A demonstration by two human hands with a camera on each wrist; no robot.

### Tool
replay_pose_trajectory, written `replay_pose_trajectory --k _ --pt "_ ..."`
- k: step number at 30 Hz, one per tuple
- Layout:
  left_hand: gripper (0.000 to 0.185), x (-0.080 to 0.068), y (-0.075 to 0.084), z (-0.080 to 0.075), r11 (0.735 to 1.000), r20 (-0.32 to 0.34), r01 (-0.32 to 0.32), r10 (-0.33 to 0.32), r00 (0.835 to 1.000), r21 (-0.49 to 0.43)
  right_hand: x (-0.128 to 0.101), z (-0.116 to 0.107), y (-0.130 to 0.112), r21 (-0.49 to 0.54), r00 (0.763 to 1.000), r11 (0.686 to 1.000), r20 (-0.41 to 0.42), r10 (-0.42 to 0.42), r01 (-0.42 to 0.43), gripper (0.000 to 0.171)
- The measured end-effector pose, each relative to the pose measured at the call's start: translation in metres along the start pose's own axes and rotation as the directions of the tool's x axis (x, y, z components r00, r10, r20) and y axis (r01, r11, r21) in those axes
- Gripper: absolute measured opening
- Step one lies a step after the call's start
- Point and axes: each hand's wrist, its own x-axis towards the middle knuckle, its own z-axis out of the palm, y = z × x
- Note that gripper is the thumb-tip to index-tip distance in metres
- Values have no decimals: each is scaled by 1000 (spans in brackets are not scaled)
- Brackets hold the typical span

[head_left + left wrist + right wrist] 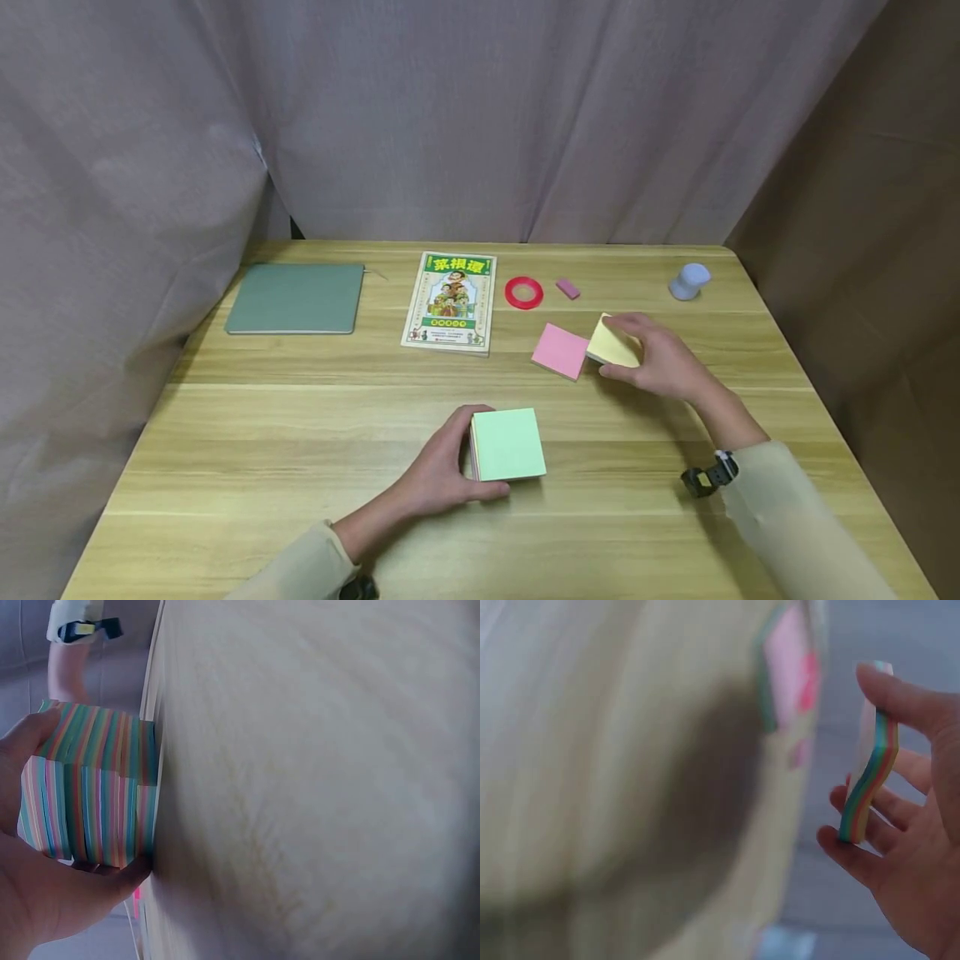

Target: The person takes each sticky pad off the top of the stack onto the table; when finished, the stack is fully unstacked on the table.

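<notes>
A multicoloured stack of sticky notes (510, 444), green on top, is gripped at its sides by the thumb and fingers of the left hand (442, 467), on the wood-grained counter (600, 550). A thinner yellow-topped pad (611, 344) is pinched above the counter by the right hand (663, 358), just beside a pink pad (560, 351). Farther back, an illustrated book (452, 302), a red tape ring (523, 292) and a pink eraser (567, 288) are laid out. The counter is backed by grey cloth (480, 125).

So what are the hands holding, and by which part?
The left hand grips the thick sticky-note stack by opposite sides; the right hand holds the thin yellow-topped pad by opposite edges.
</notes>
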Motion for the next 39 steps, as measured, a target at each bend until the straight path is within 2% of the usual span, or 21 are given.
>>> replay_pose_trajectory --k 4,8,14,24,27,29,34,37,39 --pt "88 0 1 -1 1000 6 9 -9 1000 -10 2 12 30 -57 999 998 9 33 -32 77" --pt "87 1 1 -1 1000 7 2 -2 1000 -11 3 21 45 -90 998 994 23 66 -64 77" --pt "88 1 1 0 1000 5 -24 24 1000 7 4 24 52 -106 997 992 28 72 -68 78" --pt "88 0 1 -1 1000 12 -20 20 1000 7 2 22 50 -143 996 988 49 73 -65 77" --pt "88 1 1 -1 1000 13 -11 11 1000 11 3 16 37 -164 997 984 38 71 -64 76" --pt "88 1 2 -1 1000 12 -9 9 1000 13 4 12 20 -156 998 987 30 49 -44 72" --pt "89 1 1 -1 1000 7 -16 15 1000 19 2 8 -40 -82 996 993 43 -81 84 67" --pt "90 0 0 -1 999 7 -21 21 1000 26 -6 13 -79 -48 978 980 90 -188 193 69" --pt "91 0 0 -2 999 8 -21 20 1000 31 -13 19 -102 -21 955 963 135 -262 267 74"
